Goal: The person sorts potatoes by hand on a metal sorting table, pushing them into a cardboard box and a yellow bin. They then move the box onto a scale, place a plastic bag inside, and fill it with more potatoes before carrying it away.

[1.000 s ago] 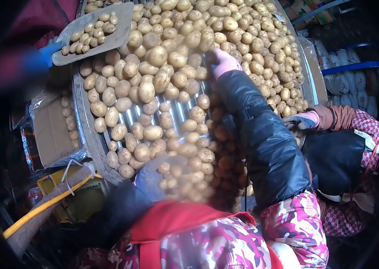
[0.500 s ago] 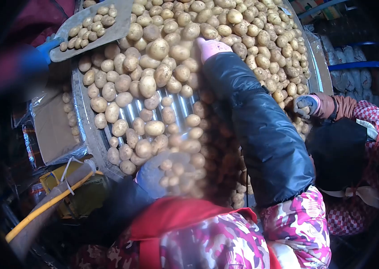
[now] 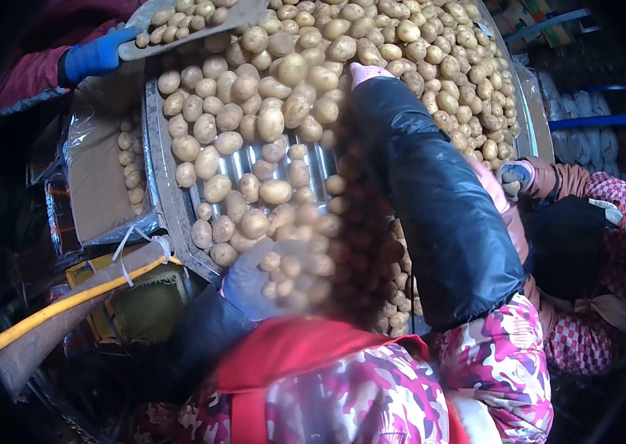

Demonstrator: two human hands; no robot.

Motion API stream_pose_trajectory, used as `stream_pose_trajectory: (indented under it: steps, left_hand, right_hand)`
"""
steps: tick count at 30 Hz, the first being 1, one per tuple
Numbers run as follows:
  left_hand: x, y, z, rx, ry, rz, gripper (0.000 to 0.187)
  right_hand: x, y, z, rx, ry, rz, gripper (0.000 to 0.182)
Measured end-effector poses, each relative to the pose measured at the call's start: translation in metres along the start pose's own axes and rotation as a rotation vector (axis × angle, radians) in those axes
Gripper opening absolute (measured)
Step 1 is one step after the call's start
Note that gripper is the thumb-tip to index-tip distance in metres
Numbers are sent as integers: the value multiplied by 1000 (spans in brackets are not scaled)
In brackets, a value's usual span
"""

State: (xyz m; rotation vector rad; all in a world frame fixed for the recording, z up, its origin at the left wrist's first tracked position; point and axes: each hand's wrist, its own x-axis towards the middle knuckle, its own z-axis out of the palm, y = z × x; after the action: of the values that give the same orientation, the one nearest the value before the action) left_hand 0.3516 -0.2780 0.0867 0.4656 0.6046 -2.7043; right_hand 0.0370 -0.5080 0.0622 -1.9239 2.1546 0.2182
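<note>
My left hand (image 3: 245, 283), in a grey-blue glove, is cupped at the near edge of the sorting table. Several small potatoes (image 3: 288, 274) rest in it, partly blurred. My right arm, in a black sleeve cover, stretches far over the potato heap (image 3: 468, 89). At its end my right hand (image 3: 370, 72), in a pink glove, touches potatoes in the upper middle. Its fingers are mostly hidden. Larger potatoes (image 3: 276, 193) lie scattered over shiny metal rollers (image 3: 318, 169) between my two hands.
At upper left a co-worker's blue-gloved hand (image 3: 98, 53) grips a flat scoop (image 3: 213, 26) of small potatoes. On the right another person's grey-gloved hand (image 3: 514, 177) is at the heap. A plastic-lined carton (image 3: 98, 177) stands left of the metal table rim (image 3: 161, 163). A yellow pipe (image 3: 76, 300) slants at lower left.
The whole view has shifted slightly. The co-worker's scoop has moved up and right, and the blue-gloved hand is sharper. My hands stay in nearly the same places among the potatoes.
</note>
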Motion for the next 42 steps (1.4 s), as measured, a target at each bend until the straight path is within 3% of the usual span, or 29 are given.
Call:
stream_pose_trajectory:
  steps: [3, 5, 7, 9, 10, 11, 12, 15, 16, 17, 18, 19, 22, 24, 25, 26, 28, 29, 30, 34, 37, 38, 41, 42]
  left_hand:
    - [-9, -3, -2, 44, 80, 63, 36]
    - [-18, -12, -1, 160, 166, 205, 43]
    - [-11, -12, -12, 1010, 114, 421, 42]
    - [-5, -14, -18, 1124, 57, 447, 43]
    - [-3, -14, -18, 820, 35, 353, 44]
    - [7, -8, -36, 536, -151, 260, 43]
    - [17, -1, -54, 257, -301, 125, 42]
    - [20, -20, -16, 459, 35, 232, 34]
    - [13, -39, 38, 365, 296, 250, 30]
    - [14, -37, 28, 423, 69, 260, 33]
    - [17, -34, 7, 475, -157, 268, 35]
    - [22, -24, -14, 467, -230, 235, 33]
    - [39, -2, -80, 380, -142, 180, 38]
    - [16, -18, -45, 297, 145, 223, 47]
    - [4, -26, -28, 255, 285, 249, 52]
    - [0, -25, -33, 198, 190, 224, 51]
    - [-6, -19, -52, 154, 54, 201, 51]
    - [-6, -14, -60, 166, 13, 202, 51]
    - [-6, -10, -67, 182, -30, 203, 50]
    - [-26, -24, -43, 211, 177, 273, 49]
    - [-28, -24, -40, 225, 131, 280, 47]
    - [-28, -20, -52, 232, 116, 285, 45]
    - [-31, -20, -73, 211, 90, 318, 40]
    - [-32, -24, -58, 202, 157, 320, 38]
  right_hand:
    - [-9, 4, 1, 71, 41, 81, 40]
    - [-18, 23, 15, 150, 146, 117, 41]
    - [-38, 46, 19, 526, 275, 116, 45]
    - [-43, 93, 54, 720, 503, 33, 42]
    - [-65, 94, 45, 832, 410, 89, 45]
    - [-102, 84, 34, 943, 315, 150, 48]
    - [-132, 71, 31, 865, 329, 85, 45]
    - [-230, 3, 3, 908, 204, -166, 40]
    - [-251, -14, 7, 774, 273, -308, 41]
    - [-267, -31, 12, 634, 343, -447, 42]
    - [-280, -50, 13, 635, 162, -443, 45]
    - [-287, -65, 10, 633, -22, -438, 47]
    - [-287, -85, -13, 756, -59, -371, 51]
    - [-240, -65, 16, 640, 383, -473, 41]
    - [-219, -70, 10, 446, 306, -309, 37]
    - [-184, -60, 33, 258, 292, -330, 37]
    - [-161, -78, 16, 7, -60, -306, 44]
    - [-154, -86, 17, -38, -80, -340, 42]
    - [-149, -90, 15, -1, -88, -332, 39]
    - [-139, -93, 16, -16, -86, -337, 31]
    - [-160, -91, -6, 66, -105, -190, 28]
    - [-172, -96, -23, 194, -149, -52, 34]
    - [-174, -69, 9, 103, 32, -164, 47]
    - [-180, -73, 2, 86, -16, -207, 53]
